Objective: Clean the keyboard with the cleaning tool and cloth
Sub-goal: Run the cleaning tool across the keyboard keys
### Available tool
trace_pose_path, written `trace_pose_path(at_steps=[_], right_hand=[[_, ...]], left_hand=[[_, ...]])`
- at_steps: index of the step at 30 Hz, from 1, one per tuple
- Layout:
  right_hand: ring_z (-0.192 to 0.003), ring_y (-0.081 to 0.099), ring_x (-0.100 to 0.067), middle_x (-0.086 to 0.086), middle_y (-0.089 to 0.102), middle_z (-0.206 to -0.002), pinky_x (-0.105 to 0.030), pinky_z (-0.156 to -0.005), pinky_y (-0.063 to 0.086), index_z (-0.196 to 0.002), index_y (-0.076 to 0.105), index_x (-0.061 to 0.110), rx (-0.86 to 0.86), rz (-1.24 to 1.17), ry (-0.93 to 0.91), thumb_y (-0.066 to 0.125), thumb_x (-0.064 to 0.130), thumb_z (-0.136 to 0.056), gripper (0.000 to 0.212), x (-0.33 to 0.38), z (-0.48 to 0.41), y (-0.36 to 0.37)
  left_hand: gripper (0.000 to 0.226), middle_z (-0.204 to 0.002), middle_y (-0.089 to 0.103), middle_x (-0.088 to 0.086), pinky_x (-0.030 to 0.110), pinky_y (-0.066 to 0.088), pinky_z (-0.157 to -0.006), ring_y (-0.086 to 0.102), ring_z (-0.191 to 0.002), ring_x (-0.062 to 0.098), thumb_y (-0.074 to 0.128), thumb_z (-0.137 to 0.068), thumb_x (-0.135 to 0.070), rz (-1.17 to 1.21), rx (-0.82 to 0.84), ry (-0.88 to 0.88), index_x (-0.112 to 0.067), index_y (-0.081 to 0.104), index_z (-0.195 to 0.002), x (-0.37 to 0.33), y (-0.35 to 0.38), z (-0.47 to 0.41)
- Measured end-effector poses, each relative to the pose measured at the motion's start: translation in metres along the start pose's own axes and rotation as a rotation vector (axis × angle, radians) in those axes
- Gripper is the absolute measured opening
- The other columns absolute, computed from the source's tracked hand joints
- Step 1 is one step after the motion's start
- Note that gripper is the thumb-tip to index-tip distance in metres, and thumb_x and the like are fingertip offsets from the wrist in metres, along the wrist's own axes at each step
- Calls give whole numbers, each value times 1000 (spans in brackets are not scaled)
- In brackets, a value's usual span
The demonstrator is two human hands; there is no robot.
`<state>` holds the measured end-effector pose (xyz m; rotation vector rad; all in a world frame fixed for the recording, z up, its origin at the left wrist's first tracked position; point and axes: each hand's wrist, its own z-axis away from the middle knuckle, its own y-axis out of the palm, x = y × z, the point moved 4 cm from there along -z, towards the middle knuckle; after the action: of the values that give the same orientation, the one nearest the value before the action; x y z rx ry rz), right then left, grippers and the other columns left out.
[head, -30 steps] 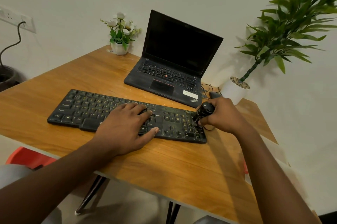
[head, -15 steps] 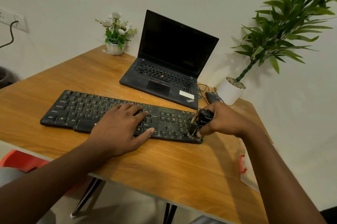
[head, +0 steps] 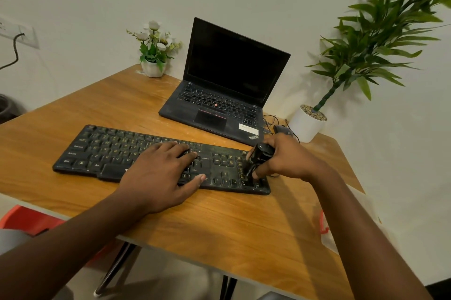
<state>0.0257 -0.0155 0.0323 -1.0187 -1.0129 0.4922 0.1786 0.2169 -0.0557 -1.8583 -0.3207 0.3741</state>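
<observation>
I'm watching the right hand (head: 288, 159) gripping the black cleaning tool (head: 259, 155), its tip touching the right end of the keyboard (head: 109, 150) on the wooden table (head: 219, 224). The left hand (head: 158, 172) is resting flat mid-keyboard, fingers straight.

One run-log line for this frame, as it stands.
left hand: flat on keyboard | right hand: grips tool, tip on right-end keys | laptop: open behind keyboard

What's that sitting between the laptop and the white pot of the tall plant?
In the head view, a small dark device, probably a mouse, and tangled thin cables lie between the laptop and the pot.
</observation>
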Motion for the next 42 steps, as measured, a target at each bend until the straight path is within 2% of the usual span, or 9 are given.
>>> trace_pose_path(at_steps=[6, 10, 15, 19, 24, 27, 33, 40, 42], right_hand=[[-89, 78, -15, -1, 81, -98, -25, -68, 61, -104, 78, 11, 111, -3, 24, 94, 6, -74, 35, -11, 6, -8], [-86, 75, -21, -3, 78, -91, -45, -77, 64, -95, 77, 14, -57, 100, 46, 98, 13, -68, 33, -15, -4, -13], [-82, 71, -19, 2, 74, -85, -35, -66, 57, -89, 74, 17, -149, 103, 38, 98, 18, -68, 33, -6, -16, -7], [-88, 78, -22, -4, 81, -90, -47, -81, 65, -97, 78, 9, -68, 34, -4, 99, 17, -67, 38, 2, -18, 0], [-88, 80, -16, -4, 82, -96, -24, -66, 61, -105, 77, 6, 161, -45, -5, 94, 3, -74, 36, 4, -8, -2], [-89, 79, -16, -3, 81, -97, -22, -67, 61, -104, 77, 9, 155, -7, 18, 94, 4, -73, 36, -3, -11, -6], [-90, 77, -22, -4, 80, -95, -49, -84, 65, -99, 79, 11, -45, 97, -2, 99, 15, -67, 38, 5, -28, -7], [-83, 78, -10, 0, 80, -93, -21, -65, 60, -102, 77, 10, 103, 73, -33, 96, 9, -73, 34, 14, -24, -5], [-89, 80, -12, -3, 82, -99, -22, -69, 61, -105, 76, 8, 186, -3, -27, 93, 4, -75, 35, 11, -21, -4]], left_hand=[[77, -150, 56, -1, 41, 40, -114, 50, -137, 19, 24, -99, -78, 3, -2, -1, -29, 54, -150, 0, 0, 0], [77, -149, 57, -1, 41, 41, -112, 51, -137, 19, 24, -99, -78, 2, 2, -2, -28, 54, -149, 0, 0, 0], [77, -149, 57, -2, 41, 41, -113, 50, -137, 19, 23, -99, -78, 4, 3, 0, -29, 54, -149, 0, 1, -1], [78, -149, 57, -1, 42, 41, -113, 50, -137, 20, 23, -99, -78, 5, 5, 1, -27, 55, -149, 0, 1, 0], [77, -150, 57, 0, 42, 41, -113, 50, -138, 20, 24, -99, -78, 5, 3, -1, -27, 55, -149, 0, 2, -1], [78, -151, 55, 0, 42, 39, -115, 48, -139, 20, 23, -99, -78, 5, 6, -2, -28, 53, -150, 0, 2, 0], [79, -151, 55, 0, 41, 38, -116, 48, -139, 19, 21, -99, -78, 5, 2, 4, -28, 53, -151, 0, 2, -1], [79, -154, 53, -1, 41, 37, -117, 46, -141, 19, 21, -99, -79, 7, 2, 2, -29, 50, -152, 0, 2, 0], [79, -154, 53, -1, 41, 37, -117, 46, -141, 19, 21, -99, -79, 8, 2, 1, -29, 50, -152, 0, 2, -1]])
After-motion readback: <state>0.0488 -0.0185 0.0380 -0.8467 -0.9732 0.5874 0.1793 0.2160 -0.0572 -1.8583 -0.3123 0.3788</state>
